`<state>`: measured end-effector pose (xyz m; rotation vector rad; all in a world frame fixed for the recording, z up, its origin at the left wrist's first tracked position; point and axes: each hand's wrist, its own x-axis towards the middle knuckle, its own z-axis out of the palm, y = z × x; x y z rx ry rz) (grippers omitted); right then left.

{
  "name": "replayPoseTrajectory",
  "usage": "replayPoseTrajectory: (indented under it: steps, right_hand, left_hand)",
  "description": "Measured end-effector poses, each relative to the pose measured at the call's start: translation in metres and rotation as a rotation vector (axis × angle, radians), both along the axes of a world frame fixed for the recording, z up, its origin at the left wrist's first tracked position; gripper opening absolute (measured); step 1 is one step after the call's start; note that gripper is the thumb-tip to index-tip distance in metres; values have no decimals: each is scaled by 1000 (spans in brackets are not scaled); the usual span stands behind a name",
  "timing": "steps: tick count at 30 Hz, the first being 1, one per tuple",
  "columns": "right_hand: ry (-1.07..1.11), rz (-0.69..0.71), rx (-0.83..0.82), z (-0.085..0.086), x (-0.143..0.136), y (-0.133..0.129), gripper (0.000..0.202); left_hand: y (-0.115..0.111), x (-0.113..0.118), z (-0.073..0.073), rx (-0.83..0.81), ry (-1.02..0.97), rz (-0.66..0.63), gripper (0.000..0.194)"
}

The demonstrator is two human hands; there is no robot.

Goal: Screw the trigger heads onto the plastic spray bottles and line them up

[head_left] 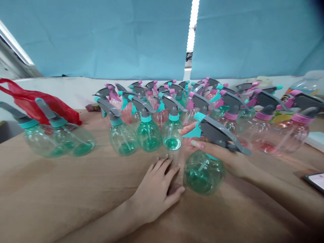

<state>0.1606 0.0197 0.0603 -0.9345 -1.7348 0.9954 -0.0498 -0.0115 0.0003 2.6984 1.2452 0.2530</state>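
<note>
My right hand (217, 152) grips a green spray bottle (204, 173) round its neck, just under the grey spray head with its turquoise nozzle and trigger. The bottle leans a little, and I cannot tell whether its base touches the table. To its left, my left hand (159, 184) lies palm down on the wooden table (83, 189), fingers spread and holding nothing. Beyond my left fingertips stand upright green spray bottles (149, 136) with turquoise collars. Pink spray bottles (283, 135) with pink collars stand behind my right hand.
Many more spray bottles crowd the back of the table. Two green bottles (76, 138) stand apart at the left, before a red plastic bag (43, 101). A phone-like device (316, 180) lies at the right edge. Blue sheeting (113, 40) hangs behind.
</note>
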Motion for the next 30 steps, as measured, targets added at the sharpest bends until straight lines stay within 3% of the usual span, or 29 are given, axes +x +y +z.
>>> replayPoseTrajectory:
  steps: [30]
  right_hand:
    - [25,-11,25,1,-1,-1,26]
  left_hand:
    - [1,-1,0,5,-6,2,53]
